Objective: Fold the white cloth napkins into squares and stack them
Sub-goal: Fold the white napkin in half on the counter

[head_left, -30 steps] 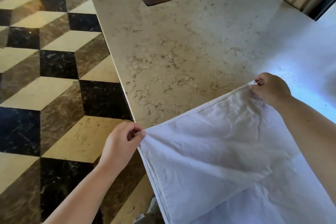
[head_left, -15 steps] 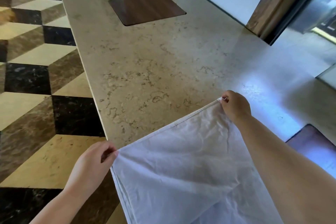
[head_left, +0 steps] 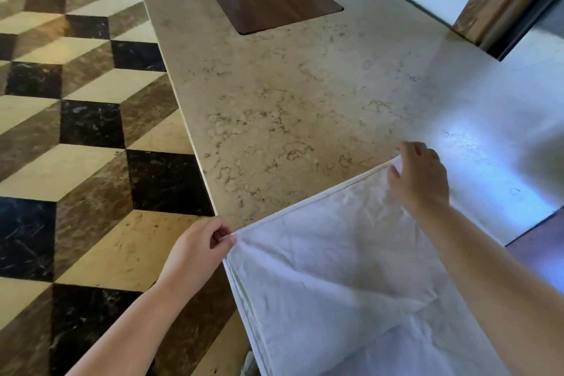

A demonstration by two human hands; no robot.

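Both hands pinch one corner each: left hand (head_left: 200, 249) at the counter's edge, right hand (head_left: 419, 180) farther in. Between them the crumpled white cloth napkin (head_left: 329, 268) stretches over the beige marble counter (head_left: 274, 107). Folding seems just beginning; next, lay it flat.

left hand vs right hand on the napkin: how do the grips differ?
The left hand pinches the napkin corner just off the counter edge, over the floor; the right hand holds the far corner above the counter. The left hand's thumb and forefinger show the pinch clearly; the right hand's fingers curl down over its corner. Both hold the same hemmed edge taut.
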